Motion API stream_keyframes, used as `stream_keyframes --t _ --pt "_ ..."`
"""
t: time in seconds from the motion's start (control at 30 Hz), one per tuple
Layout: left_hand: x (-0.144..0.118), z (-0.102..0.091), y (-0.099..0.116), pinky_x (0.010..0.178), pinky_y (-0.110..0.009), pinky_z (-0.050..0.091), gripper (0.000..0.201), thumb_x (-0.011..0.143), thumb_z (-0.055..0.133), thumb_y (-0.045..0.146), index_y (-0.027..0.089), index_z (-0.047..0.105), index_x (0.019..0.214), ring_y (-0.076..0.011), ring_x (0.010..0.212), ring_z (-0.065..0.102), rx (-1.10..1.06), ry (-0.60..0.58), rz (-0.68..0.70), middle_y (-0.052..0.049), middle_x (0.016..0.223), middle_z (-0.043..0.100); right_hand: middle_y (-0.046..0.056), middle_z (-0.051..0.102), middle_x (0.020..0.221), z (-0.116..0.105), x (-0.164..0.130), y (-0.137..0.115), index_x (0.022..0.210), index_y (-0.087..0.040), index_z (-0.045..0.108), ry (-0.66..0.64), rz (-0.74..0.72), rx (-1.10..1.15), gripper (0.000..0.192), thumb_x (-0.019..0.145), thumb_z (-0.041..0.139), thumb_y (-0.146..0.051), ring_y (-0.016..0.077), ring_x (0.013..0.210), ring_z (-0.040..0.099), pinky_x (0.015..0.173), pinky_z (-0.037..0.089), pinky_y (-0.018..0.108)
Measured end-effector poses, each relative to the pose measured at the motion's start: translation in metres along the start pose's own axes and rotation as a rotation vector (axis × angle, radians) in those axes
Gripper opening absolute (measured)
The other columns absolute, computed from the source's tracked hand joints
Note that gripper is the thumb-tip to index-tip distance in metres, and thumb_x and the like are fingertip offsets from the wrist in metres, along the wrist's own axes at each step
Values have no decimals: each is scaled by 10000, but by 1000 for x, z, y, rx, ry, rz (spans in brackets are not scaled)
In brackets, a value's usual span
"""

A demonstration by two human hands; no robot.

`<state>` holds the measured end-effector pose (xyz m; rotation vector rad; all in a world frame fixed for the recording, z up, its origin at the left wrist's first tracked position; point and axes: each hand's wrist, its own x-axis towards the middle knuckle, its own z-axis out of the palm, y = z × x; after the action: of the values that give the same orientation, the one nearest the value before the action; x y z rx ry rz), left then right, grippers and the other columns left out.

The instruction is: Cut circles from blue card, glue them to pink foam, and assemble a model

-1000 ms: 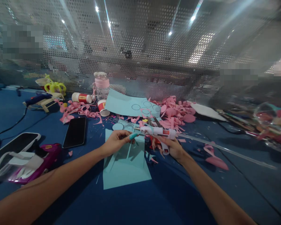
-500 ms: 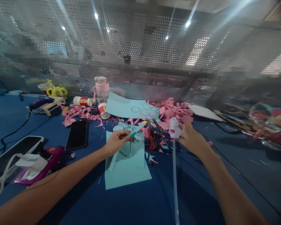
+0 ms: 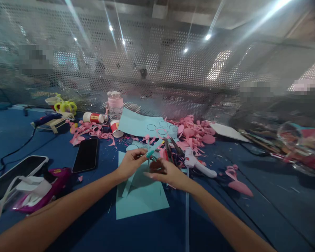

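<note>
Blue tabletop point(image 3: 89, 224), with your two hands close together above a turquoise sheet point(image 3: 144, 206).
Your left hand point(image 3: 131, 163) pinches narrow, pale turquoise paper strips point(image 3: 158, 144) that cross at its fingertips, one slanting up and away to the right. Your right hand point(image 3: 170, 173) has its fingers bent just beside them; the view is too blurred to tell whether it grips anything. Half a second ago it held the white glue gun point(image 3: 202, 169), which now lies just right of it.

Left of my left hand point(image 3: 131, 162), a black-screened phone point(image 3: 85, 155) lies flat; beyond it, a pink-lidded bottle point(image 3: 115, 106) stands upright; far right of my right hand point(image 3: 170, 174), a transparent container point(image 3: 291, 134).
</note>
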<state>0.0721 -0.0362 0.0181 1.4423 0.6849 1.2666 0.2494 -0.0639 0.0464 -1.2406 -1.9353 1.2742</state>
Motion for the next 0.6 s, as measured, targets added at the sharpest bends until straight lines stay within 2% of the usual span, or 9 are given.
stream_keyframes --t 0.07,0.13,0.2,0.3,0.37,0.4,0.47,0.53,0.6 --pt "-1 3 -1 671 -258 439 236 722 647 396 161 665 715 -137 707 559 14 8 9 -26 752 633 66 652 832 17 9 3 900 -148 572 -1 24 177 466 589 731 -455 176 746 612 675 482 298" --pt "-2 5 -1 686 -268 441 239 725 641 404 166 652 698 -146 723 563 34 -6 19 -28 750 627 38 648 688 25 14 5 752 -144 600 19 20 275 418 549 744 -480 160 636 607 620 479 290" --pt "-2 6 1 738 -295 442 254 736 625 419 170 631 686 -172 805 573 67 -10 41 -49 828 630 23 625 587 27 15 7 633 -147 590 49 29 332 396 538 737 -502 139 537 585 544 474 272" --pt "-1 5 7 864 -342 398 262 772 584 418 173 597 680 -210 1006 519 179 35 132 -85 1037 578 21 620 552 27 14 7 598 -139 581 104 97 392 423 515 733 -525 115 448 562 447 467 243" --pt "0 2 11 896 -338 367 259 801 552 404 175 576 682 -197 1026 483 277 96 206 -79 1026 541 15 616 532 27 13 7 580 -140 558 151 147 422 454 462 749 -534 110 423 557 405 465 230" --pt "1 1 12 865 -317 379 258 812 538 400 176 564 687 -177 965 491 304 126 224 -65 960 532 11 615 524 27 13 8 570 -143 542 172 165 436 466 436 757 -535 110 420 560 393 465 225" --pt "3 -1 14 702 -255 411 255 826 510 417 185 537 723 -123 736 483 263 166 190 -17 792 489 12 625 528 27 13 8 555 -152 509 193 180 454 481 415 761 -537 109 415 566 378 463 216" --pt "5 -3 15 527 -211 359 257 815 512 450 196 515 777 -84 552 391 132 169 100 23 694 445 15 635 538 27 13 9 546 -156 486 191 171 453 479 435 755 -537 104 410 568 377 464 210" --pt "7 -5 18 461 -195 297 280 786 539 477 199 514 804 -71 491 331 12 160 35 45 636 420 16 637 541 27 12 11 554 -157 481 188 159 448 469 465 746 -533 102 414 571 381 464 204"
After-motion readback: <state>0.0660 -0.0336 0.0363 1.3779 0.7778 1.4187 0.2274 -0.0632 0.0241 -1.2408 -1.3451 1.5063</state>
